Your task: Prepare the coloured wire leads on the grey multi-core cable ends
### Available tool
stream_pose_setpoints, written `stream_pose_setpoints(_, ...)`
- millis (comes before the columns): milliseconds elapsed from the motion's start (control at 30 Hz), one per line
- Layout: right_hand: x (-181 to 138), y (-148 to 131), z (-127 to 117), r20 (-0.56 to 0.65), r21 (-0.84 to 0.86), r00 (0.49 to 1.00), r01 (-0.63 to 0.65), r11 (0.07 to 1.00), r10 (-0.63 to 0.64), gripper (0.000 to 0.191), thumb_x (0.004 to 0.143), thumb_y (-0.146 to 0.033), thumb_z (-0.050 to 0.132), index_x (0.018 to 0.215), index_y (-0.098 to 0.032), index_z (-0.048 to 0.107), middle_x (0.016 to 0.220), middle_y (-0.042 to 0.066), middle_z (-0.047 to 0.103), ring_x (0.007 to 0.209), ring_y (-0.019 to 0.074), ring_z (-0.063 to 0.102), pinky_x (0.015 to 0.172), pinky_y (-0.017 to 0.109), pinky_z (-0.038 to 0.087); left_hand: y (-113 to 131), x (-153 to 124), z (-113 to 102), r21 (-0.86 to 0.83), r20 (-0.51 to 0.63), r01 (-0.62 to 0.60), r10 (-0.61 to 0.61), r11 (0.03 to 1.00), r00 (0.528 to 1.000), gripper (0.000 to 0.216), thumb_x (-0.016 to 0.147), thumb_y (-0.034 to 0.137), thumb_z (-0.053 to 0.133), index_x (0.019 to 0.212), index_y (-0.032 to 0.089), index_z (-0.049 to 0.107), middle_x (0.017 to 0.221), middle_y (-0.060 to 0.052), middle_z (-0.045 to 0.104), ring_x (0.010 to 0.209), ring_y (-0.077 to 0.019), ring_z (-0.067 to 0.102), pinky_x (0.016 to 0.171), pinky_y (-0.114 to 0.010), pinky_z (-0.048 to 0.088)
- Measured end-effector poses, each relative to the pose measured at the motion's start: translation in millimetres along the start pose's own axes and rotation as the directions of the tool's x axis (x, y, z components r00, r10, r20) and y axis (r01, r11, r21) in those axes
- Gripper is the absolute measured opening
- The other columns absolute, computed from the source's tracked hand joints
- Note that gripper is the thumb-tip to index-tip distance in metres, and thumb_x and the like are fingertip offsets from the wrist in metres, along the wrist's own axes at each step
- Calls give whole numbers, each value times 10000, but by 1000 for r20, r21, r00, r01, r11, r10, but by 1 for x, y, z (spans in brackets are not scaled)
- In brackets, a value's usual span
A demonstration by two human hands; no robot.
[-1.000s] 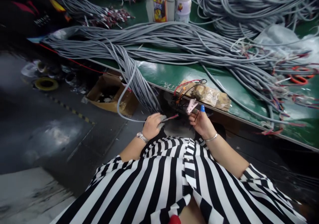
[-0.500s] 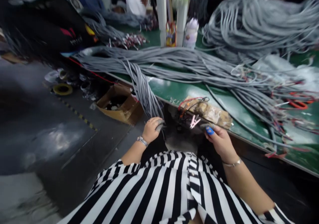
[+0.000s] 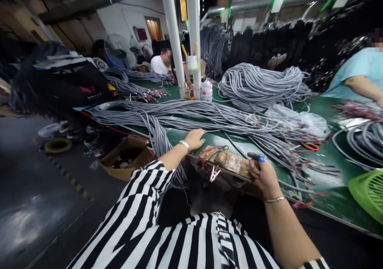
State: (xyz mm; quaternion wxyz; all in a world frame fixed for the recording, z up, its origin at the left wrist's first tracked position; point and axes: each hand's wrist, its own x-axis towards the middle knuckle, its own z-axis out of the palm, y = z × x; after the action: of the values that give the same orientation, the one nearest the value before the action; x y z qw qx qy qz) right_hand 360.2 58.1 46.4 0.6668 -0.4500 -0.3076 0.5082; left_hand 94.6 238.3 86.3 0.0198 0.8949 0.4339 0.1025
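My left hand (image 3: 195, 140) reaches over the front of the green table (image 3: 176, 136), palm down with its fingers stretched forward. Its fingertips are by the grey cables (image 3: 206, 113) that lie in long bundles; I cannot tell if they touch. My right hand (image 3: 266, 177) is at the right end of a tape-wrapped brown block (image 3: 231, 163) on the table edge. Its fingers are curled, with a blue wrap (image 3: 261, 158) and a grey finger cover (image 3: 253, 156) on two digits. Whatever it may hold is hidden. A pink clip (image 3: 214, 174) hangs near the block's left end.
A cable bundle (image 3: 157, 135) droops over the table edge beside a cardboard box (image 3: 122, 159). Coiled cable (image 3: 260, 85) is piled behind, near two white posts (image 3: 194, 34). A green basket (image 3: 369, 193) stands at right. A co-worker in light blue (image 3: 356, 73) sits at far right.
My left hand has moved from the drooping bundle up and forward over the table, its fingers now extended. My right hand has come to the block's right end. The view has tilted up.
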Motion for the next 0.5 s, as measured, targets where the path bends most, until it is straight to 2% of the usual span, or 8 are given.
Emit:
stream_pose_setpoints(133, -2, -2, 2, 32, 35, 999, 3, 999, -5, 342, 727, -470, 719, 807, -182, 553, 587, -48, 523, 356, -1, 189, 331, 147, 117, 13, 40, 3, 89, 112, 59, -69, 994, 991, 497, 850, 389, 522, 1267, 119, 533, 1235, -176, 595, 1128, -297, 555, 960, -404, 401)
stream_pose_setpoints(200, -2, -4, 3, 57, 53, 998, -4, 999, 1, 333, 719, -448, 726, 800, -180, 545, 588, -50, 527, 355, -5, 188, 333, 144, 113, 21, 51, 0, 94, 157, 31, -46, 995, 987, 489, 800, 463, 571, 1140, 114, 609, 1094, -164, 655, 1003, -298, 605, 873, -384, 432)
stream_pose_setpoints(267, -1, -5, 3, 76, 71, 997, -16, 997, 11, 327, 716, -440, 723, 806, -180, 546, 584, -51, 527, 352, -6, 179, 330, 144, 100, 28, 61, -8, 71, 218, -23, 7, 997, 976, 428, 746, 506, 614, 953, 135, 664, 906, -107, 691, 846, -254, 627, 756, -325, 444)
stream_pose_setpoints(333, -1, -6, 3, 82, 94, 996, -25, 995, 17, 328, 710, -438, 720, 825, -180, 553, 570, -59, 519, 348, -6, 170, 326, 145, 88, 31, 69, -22, -16, 203, -75, 77, 997, 976, 349, 754, 496, 601, 791, 153, 658, 753, -51, 672, 723, -195, 599, 652, -275, 416)
stream_pose_setpoints(400, 0, -7, 3, 85, 112, 996, -23, 993, 14, 323, 713, -430, 715, 841, -177, 560, 567, -64, 516, 348, -8, 174, 329, 142, 83, 30, 75, -44, -194, -10, -83, 82, 978, 997, 331, 789, 475, 565, 741, 153, 626, 662, -15, 628, 637, -147, 542, 588, -249, 384)
stream_pose_setpoints(433, 0, -7, 3, 93, 119, 996, -22, 993, 11, 323, 714, -431, 711, 844, -175, 564, 564, -65, 515, 348, -9, 177, 330, 142, 82, 27, 77, -57, -307, -187, -86, 28, 948, 982, 343, 803, 482, 551, 742, 149, 604, 636, 1, 605, 608, -126, 513, 571, -237, 377)
stream_pose_setpoints(467, 1, -7, 3, 99, 125, 995, -18, 992, 6, 324, 714, -432, 709, 851, -173, 569, 560, -68, 513, 347, -10, 179, 332, 142, 81, 25, 79, -71, -433, -364, -90, -83, 897, 928, 358, 829, 490, 521, 754, 145, 577, 609, 18, 575, 573, -103, 481, 552, -221, 372)
stream_pose_setpoints(500, 1, -7, 3, 107, 128, 994, -16, 992, 2, 329, 714, -433, 706, 861, -170, 574, 557, -70, 511, 346, -11, 182, 334, 141, 80, 23, 79, -86, -550, -504, -115, -219, 827, 835, 368, 864, 493, 474, 771, 143, 543, 573, 40, 529, 524, -78, 435, 523, -202, 357)
